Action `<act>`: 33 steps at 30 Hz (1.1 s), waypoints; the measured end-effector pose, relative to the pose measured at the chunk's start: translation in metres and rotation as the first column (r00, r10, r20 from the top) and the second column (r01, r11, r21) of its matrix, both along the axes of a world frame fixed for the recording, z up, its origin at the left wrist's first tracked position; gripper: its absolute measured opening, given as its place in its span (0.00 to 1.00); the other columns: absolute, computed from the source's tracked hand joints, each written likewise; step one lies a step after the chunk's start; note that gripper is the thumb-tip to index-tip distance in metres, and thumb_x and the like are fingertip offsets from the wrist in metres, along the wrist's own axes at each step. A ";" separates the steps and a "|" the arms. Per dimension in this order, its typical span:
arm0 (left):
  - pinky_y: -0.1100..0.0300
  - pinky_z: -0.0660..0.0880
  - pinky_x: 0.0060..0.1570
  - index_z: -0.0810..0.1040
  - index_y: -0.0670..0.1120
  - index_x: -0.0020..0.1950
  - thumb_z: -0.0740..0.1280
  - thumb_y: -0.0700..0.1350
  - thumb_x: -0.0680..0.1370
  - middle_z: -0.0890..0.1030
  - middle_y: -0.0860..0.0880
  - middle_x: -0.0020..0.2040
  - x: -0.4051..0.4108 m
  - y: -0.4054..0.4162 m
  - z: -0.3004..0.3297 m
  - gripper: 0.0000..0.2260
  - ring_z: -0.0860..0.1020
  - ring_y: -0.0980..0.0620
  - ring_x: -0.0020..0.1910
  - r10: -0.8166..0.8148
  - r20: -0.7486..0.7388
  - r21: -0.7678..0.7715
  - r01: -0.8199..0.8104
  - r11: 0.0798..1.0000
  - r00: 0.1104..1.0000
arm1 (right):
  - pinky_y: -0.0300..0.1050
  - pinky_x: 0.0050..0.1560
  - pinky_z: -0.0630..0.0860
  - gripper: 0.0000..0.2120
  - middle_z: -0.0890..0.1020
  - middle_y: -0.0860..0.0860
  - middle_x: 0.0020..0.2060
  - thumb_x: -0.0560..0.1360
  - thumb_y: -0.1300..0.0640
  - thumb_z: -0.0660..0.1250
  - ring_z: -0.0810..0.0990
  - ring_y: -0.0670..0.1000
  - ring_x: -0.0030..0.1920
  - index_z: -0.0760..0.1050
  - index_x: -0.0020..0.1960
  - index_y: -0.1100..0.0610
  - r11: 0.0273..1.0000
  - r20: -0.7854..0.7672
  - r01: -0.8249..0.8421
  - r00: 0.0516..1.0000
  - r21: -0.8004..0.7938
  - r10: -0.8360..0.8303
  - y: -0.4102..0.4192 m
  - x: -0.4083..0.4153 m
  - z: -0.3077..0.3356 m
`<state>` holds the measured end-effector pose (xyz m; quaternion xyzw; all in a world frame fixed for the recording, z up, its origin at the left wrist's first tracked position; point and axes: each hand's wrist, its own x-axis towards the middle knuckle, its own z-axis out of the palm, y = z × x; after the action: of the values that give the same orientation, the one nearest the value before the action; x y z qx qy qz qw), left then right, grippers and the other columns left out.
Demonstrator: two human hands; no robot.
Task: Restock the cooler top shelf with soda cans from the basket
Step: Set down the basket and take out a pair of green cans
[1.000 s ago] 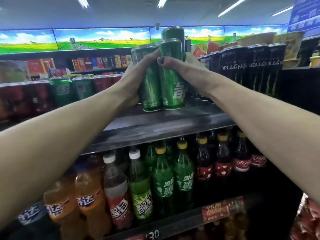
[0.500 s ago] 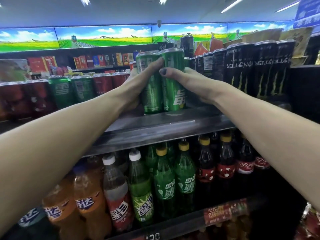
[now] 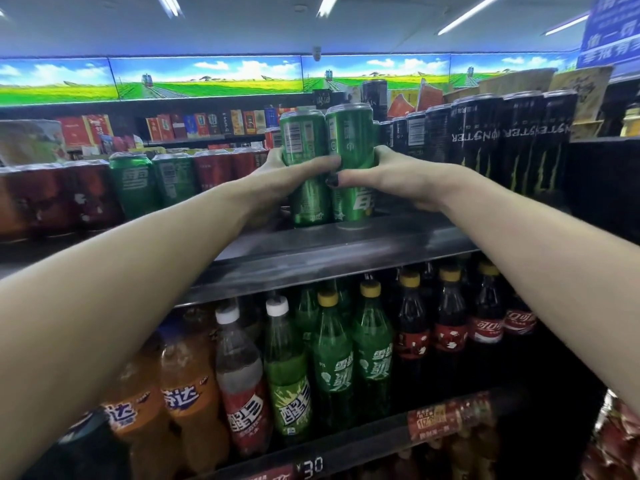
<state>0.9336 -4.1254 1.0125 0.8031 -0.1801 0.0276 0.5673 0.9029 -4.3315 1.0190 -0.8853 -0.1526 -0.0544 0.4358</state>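
Two tall green soda cans stand side by side on the cooler's top shelf (image 3: 346, 244). My left hand (image 3: 277, 181) grips the left green can (image 3: 304, 140), thumb across its front. My right hand (image 3: 391, 178) grips the right green can (image 3: 349, 133), its dark-nailed thumb on the front. Both cans stand upright with their bases on or just above the metal shelf. The basket is out of sight.
Red and green cans (image 3: 135, 185) fill the shelf to the left. Black energy-drink cans (image 3: 498, 140) line up at the right. Soda bottles (image 3: 332, 358) fill the shelf below. A gap of bare shelf lies in front of the held cans.
The third green can seen above the pair a second ago is gone from view. Both hands have slid lower on the two cans, which now stand upright at shelf level.
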 end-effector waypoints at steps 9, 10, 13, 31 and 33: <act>0.44 0.70 0.73 0.58 0.68 0.78 0.83 0.67 0.57 0.72 0.50 0.77 0.020 0.025 -0.003 0.55 0.75 0.46 0.73 -0.031 -0.085 0.156 0.044 0.987 0.996 | 0.49 0.70 0.67 0.53 0.71 0.51 0.71 0.67 0.33 0.77 0.72 0.54 0.70 0.57 0.80 0.57 0.986 0.078 0.138 0.988 -0.093 -0.131 0.001 -0.011 0.010; 0.43 0.71 0.73 0.64 0.66 0.76 0.82 0.67 0.61 0.74 0.50 0.76 0.019 0.025 -0.002 0.48 0.76 0.46 0.72 -0.032 -0.069 0.187 0.044 0.981 0.997 | 0.47 0.66 0.68 0.51 0.69 0.56 0.73 0.72 0.35 0.74 0.71 0.56 0.70 0.53 0.81 0.60 0.969 0.098 0.205 0.976 -0.136 -0.193 0.000 -0.012 0.010; 0.45 0.70 0.75 0.61 0.61 0.79 0.76 0.72 0.66 0.76 0.52 0.73 0.013 0.020 0.005 0.46 0.77 0.49 0.71 -0.057 0.020 0.331 0.048 0.942 0.998 | 0.50 0.52 0.72 0.48 0.77 0.59 0.58 0.78 0.40 0.69 0.78 0.57 0.55 0.48 0.81 0.66 0.878 0.242 0.424 0.896 -0.223 -0.372 0.009 -0.013 0.007; 0.48 0.71 0.72 0.47 0.40 0.84 0.70 0.63 0.79 0.72 0.43 0.75 0.040 -0.044 0.010 0.48 0.75 0.42 0.71 0.136 0.140 0.376 -0.179 0.909 0.981 | 0.48 0.48 0.70 0.34 0.65 0.65 0.73 0.78 0.68 0.65 0.73 0.64 0.66 0.52 0.78 0.65 0.834 0.265 0.538 0.828 -0.123 -0.495 0.020 -0.004 -0.010; 0.51 0.73 0.68 0.47 0.39 0.83 0.70 0.62 0.79 0.73 0.41 0.75 0.043 -0.052 0.011 0.48 0.75 0.41 0.71 0.148 0.146 0.374 -0.193 0.907 0.978 | 0.48 0.48 0.71 0.33 0.66 0.65 0.73 0.78 0.68 0.63 0.74 0.64 0.65 0.52 0.79 0.65 0.849 0.249 0.506 0.851 -0.153 -0.463 0.020 -0.003 -0.008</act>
<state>0.9767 -4.1777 1.0232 0.9089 -0.1433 0.0868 0.3820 0.8996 -4.3119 1.0114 -0.9261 0.0281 -0.2364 0.2926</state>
